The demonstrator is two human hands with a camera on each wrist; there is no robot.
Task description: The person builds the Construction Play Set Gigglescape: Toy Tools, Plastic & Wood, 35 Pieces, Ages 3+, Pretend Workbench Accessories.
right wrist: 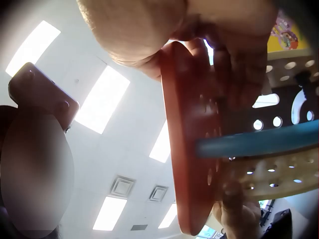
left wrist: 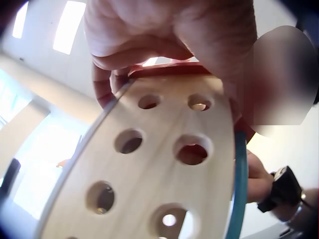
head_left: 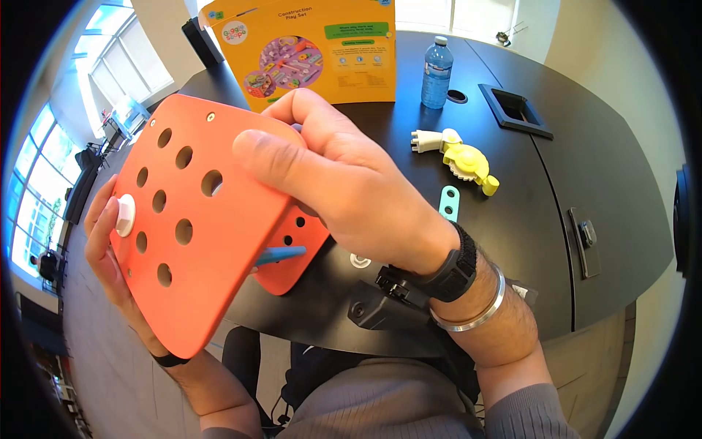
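Both hands hold up a toy assembly of perforated panels. Its near face in the head view is an orange panel [head_left: 172,212] with several round holes. My right hand [head_left: 344,175] grips that panel's upper right edge, thumb on the front and fingers behind. At its left edge my left hand [head_left: 102,245] holds on, fingers beside a white hexagonal bolt head [head_left: 126,215]. A pale wooden panel [left wrist: 159,134] with holes fills the left wrist view below the left hand. A blue strip [right wrist: 264,141] runs inward from the orange panel. A second orange panel [head_left: 281,274] shows below and behind.
On the black table [head_left: 512,219] stand a yellow-orange box [head_left: 358,77] and a water bottle [head_left: 436,75]. Right of the hands lie a yellow and cream toy piece [head_left: 466,161], a mint-green strip [head_left: 450,201] and a white ring [head_left: 360,260]. A recessed socket [head_left: 515,110] is further right.
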